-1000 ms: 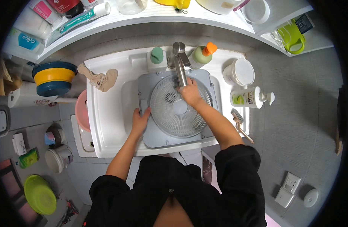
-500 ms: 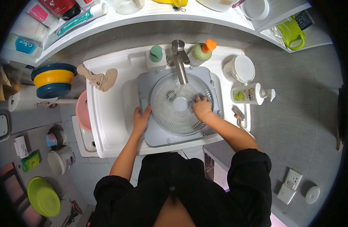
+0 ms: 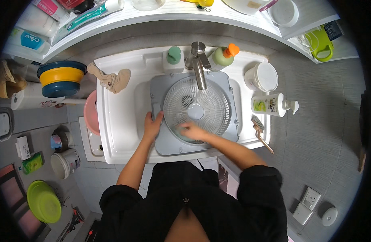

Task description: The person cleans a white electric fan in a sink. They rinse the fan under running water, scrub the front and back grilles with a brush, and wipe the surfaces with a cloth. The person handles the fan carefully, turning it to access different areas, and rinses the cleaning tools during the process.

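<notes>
A grey, square fan cover [image 3: 160,142] with a round clear grille lies in the white sink [image 3: 114,141], under the metal faucet [image 3: 199,72]. My left hand [image 3: 153,126] grips its left edge near a slot, thumb over the frame. My right hand [image 3: 192,131] is closed and pressed on the lower left of the grille. Under its fingers is a pale green scrubbing pad [image 3: 182,134], smeared by motion, so its exact shape is unclear.
Beige cloth [image 3: 112,80] hangs over the sink's back left rim. Behind are a green-topped dispenser [image 3: 174,58] and an orange-topped pump bottle [image 3: 223,56]. On the right rim sit a white tub [image 3: 263,76], a white pump bottle [image 3: 270,105] and a brush [image 3: 259,129].
My right hand has moved from the grille's right side to its lower left, bringing the scrubbing pad along. My left hand stays on the fan cover's left edge. The view has shifted slightly.
</notes>
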